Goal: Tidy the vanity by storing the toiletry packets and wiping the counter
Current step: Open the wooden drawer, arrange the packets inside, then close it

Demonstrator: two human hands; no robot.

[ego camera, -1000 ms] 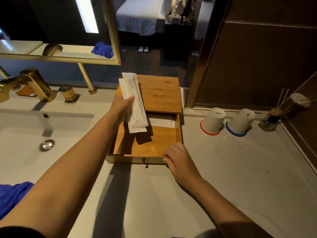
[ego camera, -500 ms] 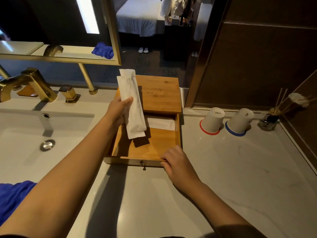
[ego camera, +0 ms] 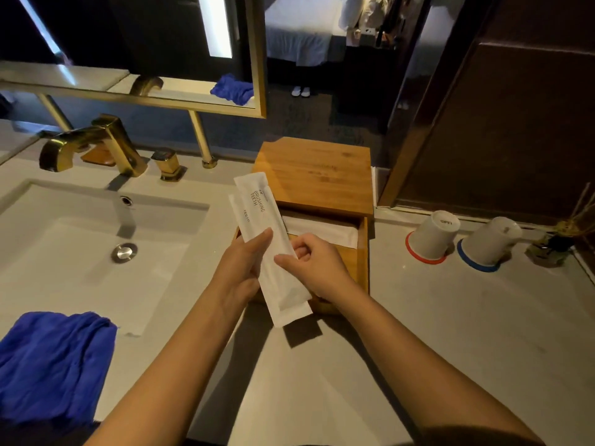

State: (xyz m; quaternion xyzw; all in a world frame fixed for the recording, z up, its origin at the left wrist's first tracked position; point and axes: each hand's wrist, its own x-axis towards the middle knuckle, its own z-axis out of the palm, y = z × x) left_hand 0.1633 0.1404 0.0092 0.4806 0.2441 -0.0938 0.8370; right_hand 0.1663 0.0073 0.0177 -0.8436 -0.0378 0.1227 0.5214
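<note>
Two long white toothbrush packets, the front one printed "BRUSHING TEETH", are held together above the open drawer of a bamboo box. My left hand grips them from the left. My right hand pinches their right edge with thumb and forefinger. Another white packet lies flat at the back of the drawer. A blue cloth lies crumpled on the pale counter at the lower left.
A white sink with a gold faucet fills the left. Two upturned white cups on red and blue coasters and a reed diffuser stand at the right. A gold-framed mirror hangs behind the sink.
My right hand left the drawer's front edge and rose to pinch the packets. My left hand drew the packets back toward me, over the drawer's front.
</note>
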